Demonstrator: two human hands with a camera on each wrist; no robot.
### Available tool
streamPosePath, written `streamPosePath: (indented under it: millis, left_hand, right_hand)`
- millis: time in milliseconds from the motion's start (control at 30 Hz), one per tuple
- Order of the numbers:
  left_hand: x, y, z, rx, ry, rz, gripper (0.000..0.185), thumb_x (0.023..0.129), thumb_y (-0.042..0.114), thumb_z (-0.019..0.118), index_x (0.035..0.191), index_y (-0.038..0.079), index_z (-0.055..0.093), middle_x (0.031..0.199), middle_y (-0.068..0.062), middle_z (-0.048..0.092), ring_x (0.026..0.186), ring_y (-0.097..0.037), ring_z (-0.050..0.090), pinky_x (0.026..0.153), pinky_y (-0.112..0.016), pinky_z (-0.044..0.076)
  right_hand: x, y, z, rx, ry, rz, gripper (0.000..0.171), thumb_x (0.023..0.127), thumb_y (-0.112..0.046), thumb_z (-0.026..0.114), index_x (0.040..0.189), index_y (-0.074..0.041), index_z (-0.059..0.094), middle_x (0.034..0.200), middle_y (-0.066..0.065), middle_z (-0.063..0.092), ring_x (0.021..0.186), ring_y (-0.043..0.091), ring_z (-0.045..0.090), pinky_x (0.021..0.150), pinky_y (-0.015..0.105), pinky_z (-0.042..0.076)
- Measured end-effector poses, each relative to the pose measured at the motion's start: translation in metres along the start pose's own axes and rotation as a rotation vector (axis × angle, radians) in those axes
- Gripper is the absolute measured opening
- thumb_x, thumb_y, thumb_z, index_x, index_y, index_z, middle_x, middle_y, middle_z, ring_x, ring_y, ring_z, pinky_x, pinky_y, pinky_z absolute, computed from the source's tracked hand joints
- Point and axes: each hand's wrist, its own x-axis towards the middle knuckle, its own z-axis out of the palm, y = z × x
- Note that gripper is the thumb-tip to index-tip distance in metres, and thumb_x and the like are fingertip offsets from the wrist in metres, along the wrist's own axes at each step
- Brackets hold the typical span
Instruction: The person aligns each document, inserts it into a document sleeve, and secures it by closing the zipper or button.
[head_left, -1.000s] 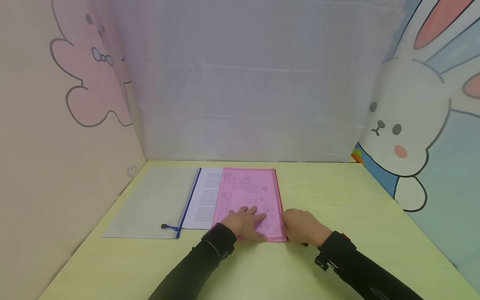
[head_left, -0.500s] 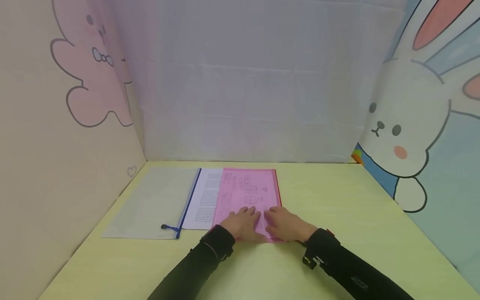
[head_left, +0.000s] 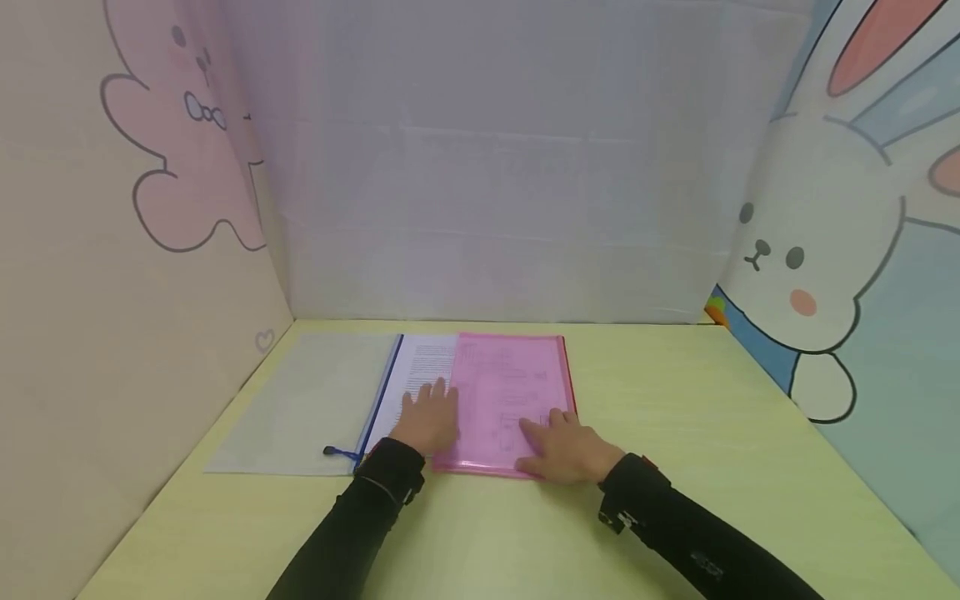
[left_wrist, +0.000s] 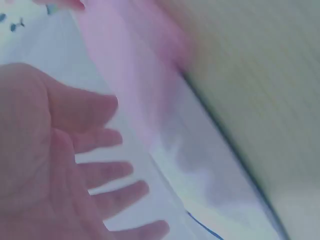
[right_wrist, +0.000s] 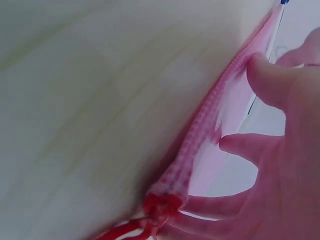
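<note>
I'm looking past dark sleeves (head_left: 330,533) that are crossing the near side of the table (head_left: 697,408), a black strap (head_left: 390,472) banding each wrist. Through the right wrist camera I'm seeing a red cord (right_wrist: 122,231) trailing from the pink folder's near right corner. The right hand (head_left: 568,452) is resting at that corner, its thumb and forefinger spreading apart along the near edge and pinching nothing that I'm seeing. The left hand (head_left: 427,421) is lying flat-fingered over the paper (head_left: 422,354), its fingers slightly spread, just beside the folder's left edge; I can't tell whether it is touching, since its wrist view is blurring.

The pink folder (head_left: 510,367) is lying mid-table, stretching toward the far edge, a red zip (head_left: 568,375) running down its right side. Printing is showing through it. The paper is running in behind its left edge; whether under or inside, I can't tell.

Toward the table's far left corner, a pale folder (head_left: 300,400) is lying flat, its blue zip (head_left: 382,383) bordering the paper and its blue pull (head_left: 341,452) pointing left.

Beyond the far edge a white sheet (head_left: 495,183) is hanging. A pink bear (head_left: 180,167) is decorating the left wall, a white rabbit (head_left: 817,200) the right.
</note>
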Motion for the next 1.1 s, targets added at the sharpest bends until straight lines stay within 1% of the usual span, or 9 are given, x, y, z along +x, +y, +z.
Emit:
streamPosePath:
  millis: [67, 133, 233, 300, 433, 700, 800, 933, 1100]
  left_hand:
    - [0.0, -0.014, 0.001, -0.022, -0.018, -0.058, 0.052, 0.099, 0.019, 0.056, 0.146, 0.002, 0.049, 0.153, -0.026, 0.04, 0.139, -0.047, 0.037, 0.107, -0.071, 0.03]
    - [-0.001, -0.025, 0.004, -0.062, -0.064, -0.087, 0.053, 0.1, 0.025, 0.056, 0.148, 0.004, 0.048, 0.154, -0.027, 0.038, 0.14, -0.048, 0.035, 0.107, -0.072, 0.03]
    - [-0.002, -0.036, 0.007, -0.112, -0.126, -0.098, 0.057, 0.102, 0.034, 0.055, 0.153, 0.009, 0.045, 0.158, -0.027, 0.034, 0.144, -0.049, 0.03, 0.108, -0.072, 0.028]
    - [-0.002, -0.039, 0.008, -0.118, -0.131, -0.099, 0.059, 0.103, 0.037, 0.053, 0.155, 0.011, 0.043, 0.16, -0.025, 0.032, 0.146, -0.048, 0.028, 0.11, -0.072, 0.026]
    - [-0.001, -0.039, 0.009, -0.116, -0.13, -0.109, 0.06, 0.103, 0.039, 0.054, 0.156, 0.012, 0.042, 0.161, -0.024, 0.031, 0.147, -0.048, 0.026, 0.111, -0.072, 0.024]
    - [-0.003, -0.038, 0.006, -0.125, -0.144, -0.123, 0.06, 0.103, 0.038, 0.056, 0.156, 0.012, 0.042, 0.161, -0.023, 0.03, 0.147, -0.048, 0.025, 0.112, -0.072, 0.022]
    - [-0.003, -0.037, 0.005, -0.129, -0.143, -0.126, 0.06, 0.103, 0.037, 0.056, 0.156, 0.012, 0.042, 0.161, -0.023, 0.031, 0.147, -0.047, 0.025, 0.112, -0.071, 0.022]
    - [-0.002, -0.036, 0.005, -0.128, -0.139, -0.125, 0.06, 0.102, 0.038, 0.056, 0.155, 0.013, 0.043, 0.161, -0.023, 0.031, 0.147, -0.047, 0.025, 0.112, -0.071, 0.023]
    - [0.002, -0.037, 0.008, -0.122, -0.144, -0.13, 0.062, 0.102, 0.041, 0.055, 0.157, 0.015, 0.041, 0.162, -0.021, 0.03, 0.148, -0.045, 0.024, 0.113, -0.07, 0.023]
  right_hand:
    - [-0.001, 0.004, 0.001, -0.007, -0.007, 0.024, 0.076, 0.094, -0.062, 0.06, 0.155, -0.018, 0.046, 0.138, 0.029, 0.049, 0.118, 0.039, 0.049, 0.091, 0.056, 0.049]
    - [-0.004, 0.011, 0.001, -0.012, -0.017, 0.041, 0.077, 0.093, -0.062, 0.061, 0.154, -0.017, 0.047, 0.139, 0.029, 0.049, 0.119, 0.039, 0.05, 0.092, 0.056, 0.048]
    - [-0.006, 0.023, -0.004, -0.002, -0.038, 0.059, 0.077, 0.092, -0.058, 0.066, 0.152, -0.015, 0.049, 0.139, 0.029, 0.05, 0.12, 0.04, 0.051, 0.095, 0.057, 0.047]
    - [-0.007, 0.033, -0.008, -0.001, -0.052, 0.073, 0.077, 0.09, -0.056, 0.069, 0.151, -0.014, 0.05, 0.141, 0.027, 0.052, 0.123, 0.04, 0.052, 0.099, 0.058, 0.045]
    - [-0.01, 0.054, -0.017, 0.035, -0.076, 0.106, 0.077, 0.088, -0.052, 0.072, 0.15, -0.012, 0.051, 0.144, 0.026, 0.052, 0.131, 0.042, 0.049, 0.105, 0.062, 0.04]
    - [-0.022, 0.101, -0.024, 0.11, -0.104, 0.155, 0.077, 0.088, -0.042, 0.075, 0.154, -0.014, 0.046, 0.151, 0.028, 0.044, 0.141, 0.052, 0.035, 0.105, 0.074, 0.03]
    - [-0.03, 0.119, -0.027, 0.127, -0.111, 0.164, 0.076, 0.088, -0.038, 0.076, 0.154, -0.012, 0.046, 0.151, 0.031, 0.043, 0.138, 0.054, 0.037, 0.103, 0.076, 0.03]
    - [-0.042, 0.147, -0.03, 0.14, -0.104, 0.157, 0.075, 0.088, -0.032, 0.076, 0.152, -0.008, 0.047, 0.146, 0.035, 0.045, 0.13, 0.05, 0.045, 0.1, 0.075, 0.034]
    - [-0.06, 0.181, -0.037, 0.122, -0.085, 0.137, 0.075, 0.087, -0.031, 0.078, 0.148, 0.0, 0.048, 0.14, 0.039, 0.048, 0.128, 0.055, 0.045, 0.098, 0.075, 0.035]
